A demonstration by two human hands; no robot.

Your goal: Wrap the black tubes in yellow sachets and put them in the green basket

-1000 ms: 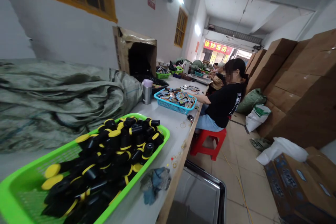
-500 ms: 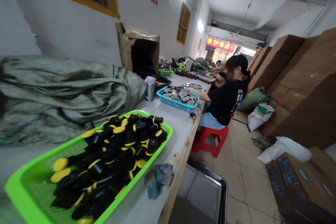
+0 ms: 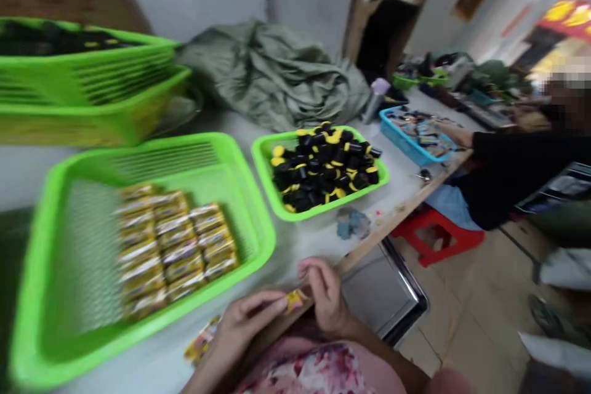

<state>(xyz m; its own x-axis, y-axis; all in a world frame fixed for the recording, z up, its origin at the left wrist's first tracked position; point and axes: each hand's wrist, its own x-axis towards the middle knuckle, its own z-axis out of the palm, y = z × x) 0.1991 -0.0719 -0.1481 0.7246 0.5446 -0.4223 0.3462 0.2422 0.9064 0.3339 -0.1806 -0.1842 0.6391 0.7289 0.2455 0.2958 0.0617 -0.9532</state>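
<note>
My left hand [image 3: 253, 315] pinches a small yellow box [image 3: 294, 301] between thumb and fingers, low over the table's front edge. Close by on the right, my right hand [image 3: 327, 297] is curled, its fingertips beside the box's far end; what they hold, if anything, is hidden. Partly behind my left wrist, more yellow packaging [image 3: 202, 340] lies on the table. In the large green basket [image 3: 249, 181] at left, several similar yellow boxes [image 3: 178, 246] lie in three columns.
A second green basket [image 3: 289, 215] holds black pieces with yellow ends. Stacked green baskets [image 3: 124, 89] stand behind left. Blue cloth [image 3: 353, 223] lies near the edge. A co-worker's arm [image 3: 455, 133] reaches into a blue basket [image 3: 410, 151]; a red stool [image 3: 443, 237] stands below.
The view has swung left and down. Both my hands, the yellow box and the basket of yellow boxes are now in sight; the black-and-yellow pieces appear farther right.
</note>
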